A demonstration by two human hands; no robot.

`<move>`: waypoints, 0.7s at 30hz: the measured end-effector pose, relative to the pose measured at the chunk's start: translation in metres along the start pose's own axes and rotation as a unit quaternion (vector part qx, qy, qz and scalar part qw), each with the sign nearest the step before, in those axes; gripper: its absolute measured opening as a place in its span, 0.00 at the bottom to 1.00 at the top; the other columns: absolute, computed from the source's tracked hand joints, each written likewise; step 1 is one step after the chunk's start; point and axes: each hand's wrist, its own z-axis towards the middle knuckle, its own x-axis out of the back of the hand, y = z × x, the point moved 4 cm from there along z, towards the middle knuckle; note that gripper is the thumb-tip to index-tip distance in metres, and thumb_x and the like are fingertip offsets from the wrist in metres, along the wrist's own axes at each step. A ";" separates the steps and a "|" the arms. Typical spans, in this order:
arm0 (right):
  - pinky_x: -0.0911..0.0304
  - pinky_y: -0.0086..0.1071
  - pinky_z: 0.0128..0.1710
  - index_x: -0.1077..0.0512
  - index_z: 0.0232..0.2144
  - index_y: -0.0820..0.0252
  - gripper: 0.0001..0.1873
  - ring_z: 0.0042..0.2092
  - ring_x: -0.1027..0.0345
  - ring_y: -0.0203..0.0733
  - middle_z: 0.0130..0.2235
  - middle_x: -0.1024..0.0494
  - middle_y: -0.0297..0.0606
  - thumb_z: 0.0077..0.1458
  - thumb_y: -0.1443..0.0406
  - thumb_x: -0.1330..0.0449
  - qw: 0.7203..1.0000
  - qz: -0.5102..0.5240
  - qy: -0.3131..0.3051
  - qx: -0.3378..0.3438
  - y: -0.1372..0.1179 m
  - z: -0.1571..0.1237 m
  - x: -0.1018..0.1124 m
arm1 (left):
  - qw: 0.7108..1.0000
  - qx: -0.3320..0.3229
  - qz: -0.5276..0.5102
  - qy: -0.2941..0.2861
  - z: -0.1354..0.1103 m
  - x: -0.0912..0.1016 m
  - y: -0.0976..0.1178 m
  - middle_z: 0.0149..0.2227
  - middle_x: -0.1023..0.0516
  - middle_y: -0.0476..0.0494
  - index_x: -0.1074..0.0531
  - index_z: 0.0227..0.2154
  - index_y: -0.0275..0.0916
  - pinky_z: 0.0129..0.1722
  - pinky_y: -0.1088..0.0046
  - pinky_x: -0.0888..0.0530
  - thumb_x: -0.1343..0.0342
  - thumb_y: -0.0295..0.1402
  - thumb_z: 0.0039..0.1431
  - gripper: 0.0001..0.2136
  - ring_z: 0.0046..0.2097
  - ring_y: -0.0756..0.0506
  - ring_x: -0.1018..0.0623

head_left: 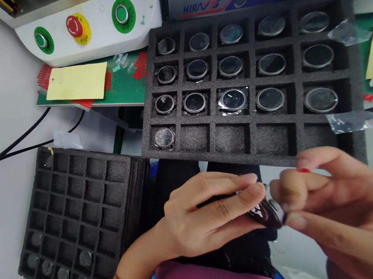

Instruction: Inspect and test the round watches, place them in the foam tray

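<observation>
My left hand [207, 215] and my right hand [343, 208] meet low in the middle of the view, fingers pinched together around one small round dark part [266, 214] with a metal rim. A tiny red tab [303, 170] shows at my right thumb and forefinger. Just beyond the hands lies a black foam tray [350, 67] whose pockets hold several round glass-faced watch parts [269, 99]. One of them [233, 100] sits in a clear wrapper. Most pockets of the tray's nearest row are empty.
A second black foam tray [74, 197] lies at the left, with a few round parts along its near edge. Behind stand a white control box with green buttons and a red stop button [74, 27], a yellow note [77, 82], black cables [11, 151], and loose clear film scraps [347, 121].
</observation>
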 end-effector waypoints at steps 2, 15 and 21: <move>0.31 0.24 0.26 0.29 0.42 0.43 0.24 0.28 0.31 0.34 0.30 0.27 0.29 0.44 0.68 0.27 0.995 0.044 -0.077 -0.048 0.006 0.007 -0.005 | 1.000 0.001 -0.017 -0.001 -0.003 -0.001 -0.003 0.44 0.19 0.37 0.33 0.59 0.37 0.43 0.70 0.18 0.36 0.30 0.56 0.27 0.45 0.44 0.18; 0.26 0.34 0.42 0.30 0.48 0.51 0.23 0.48 0.26 0.44 0.51 0.24 0.41 0.51 0.60 0.30 0.986 0.051 0.042 0.156 0.013 0.004 -0.013 | 0.747 0.333 -0.576 0.008 -0.012 -0.037 -0.028 0.45 0.20 0.37 0.24 0.52 0.42 0.39 0.71 0.22 0.41 0.39 0.61 0.17 0.40 0.46 0.19; 0.29 0.32 0.51 0.33 0.46 0.51 0.25 0.47 0.24 0.39 0.43 0.21 0.33 0.48 0.78 0.35 0.965 -0.026 0.044 0.256 0.001 0.002 -0.011 | 0.722 0.423 -0.546 0.034 -0.015 -0.040 -0.020 0.27 0.26 0.44 0.24 0.40 0.30 0.23 0.77 0.28 0.44 0.48 0.60 0.21 0.25 0.51 0.26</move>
